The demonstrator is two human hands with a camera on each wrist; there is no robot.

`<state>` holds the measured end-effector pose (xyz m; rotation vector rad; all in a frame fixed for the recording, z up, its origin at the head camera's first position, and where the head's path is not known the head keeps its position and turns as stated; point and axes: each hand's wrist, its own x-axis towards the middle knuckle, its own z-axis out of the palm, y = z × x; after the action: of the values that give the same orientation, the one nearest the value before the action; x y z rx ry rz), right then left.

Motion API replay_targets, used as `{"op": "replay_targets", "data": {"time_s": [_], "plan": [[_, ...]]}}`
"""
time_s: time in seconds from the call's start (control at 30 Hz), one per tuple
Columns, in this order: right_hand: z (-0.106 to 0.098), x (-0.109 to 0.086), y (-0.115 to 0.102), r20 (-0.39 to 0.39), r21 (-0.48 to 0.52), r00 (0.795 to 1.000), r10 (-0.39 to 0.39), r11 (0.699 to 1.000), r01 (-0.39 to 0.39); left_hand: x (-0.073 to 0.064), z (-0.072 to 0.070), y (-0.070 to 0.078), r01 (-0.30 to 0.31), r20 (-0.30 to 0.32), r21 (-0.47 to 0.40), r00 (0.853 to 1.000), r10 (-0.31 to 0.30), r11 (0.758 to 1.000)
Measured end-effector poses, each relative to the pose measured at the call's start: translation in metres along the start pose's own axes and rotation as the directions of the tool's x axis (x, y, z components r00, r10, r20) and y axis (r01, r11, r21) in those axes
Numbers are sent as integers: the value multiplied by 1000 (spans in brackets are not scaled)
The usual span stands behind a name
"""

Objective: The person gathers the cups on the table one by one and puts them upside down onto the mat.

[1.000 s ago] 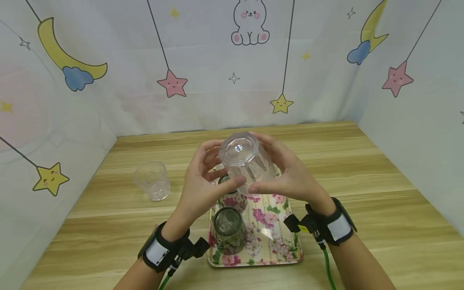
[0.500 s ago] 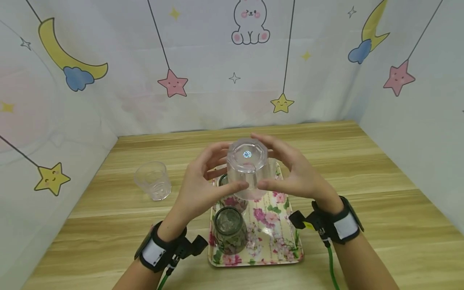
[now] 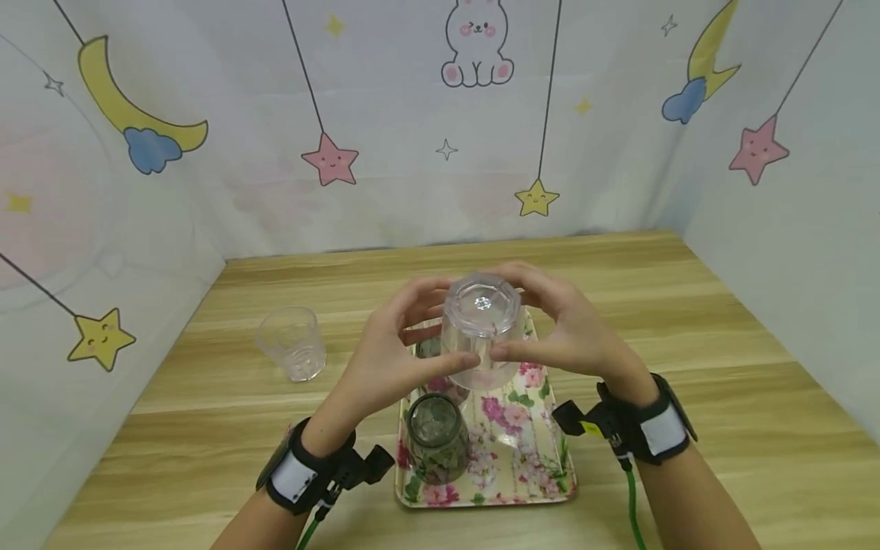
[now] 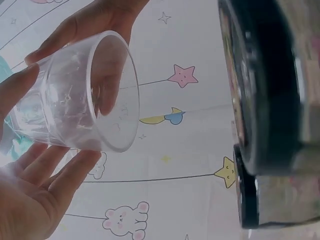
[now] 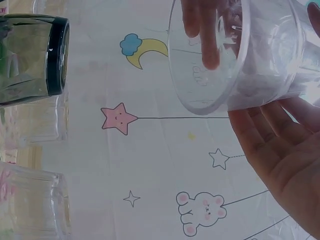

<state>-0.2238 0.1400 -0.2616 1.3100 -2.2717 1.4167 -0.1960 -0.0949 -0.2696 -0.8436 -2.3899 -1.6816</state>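
Observation:
Both my hands hold a clear faceted tumbler (image 3: 483,325) upside down in the air, its base facing up toward the head view. The left hand (image 3: 395,359) grips its left side, thumb across the front. On the other side the right hand (image 3: 574,328) grips it the same way, thumb tips close together. Below lies a floral tray (image 3: 512,481). A dark smoky tumbler (image 3: 438,443) stands upside down at its near left, and a second dark tumbler (image 3: 428,348) behind it is partly covered by the left hand. The left wrist view looks into the held tumbler's mouth.
A clear tumbler (image 3: 292,344) stands mouth up on the wooden table (image 3: 206,428), left of the tray. In the right wrist view, clear tumblers (image 5: 35,200) show beside a dark one. Printed fabric walls (image 3: 392,206) enclose the back and sides.
The held tumbler has moved slightly right and down, turning from a tilt to nearly straight upside down. Both hands moved with it and keep their grip.

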Motion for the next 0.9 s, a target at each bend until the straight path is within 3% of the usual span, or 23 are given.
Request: {"op": "replay_targets", "data": {"time_s": [0.2,0.43,0.63,0.9], "plan": [[-9,-3,1,-46,-80,999,16,997,-19,13,-2,11,-4,89,92,996,-4,996],[-18,-8,0,-37,-121,997,74,990,-78,21,-2,20,-35,135,240,991,3,970],[-20,-14,6,-17,-141,993,118,983,-120,33,4,19,-96,203,376,979,19,921],[-25,-23,21,42,-175,980,195,967,-185,49,12,16,-128,309,537,949,-54,834]]}}
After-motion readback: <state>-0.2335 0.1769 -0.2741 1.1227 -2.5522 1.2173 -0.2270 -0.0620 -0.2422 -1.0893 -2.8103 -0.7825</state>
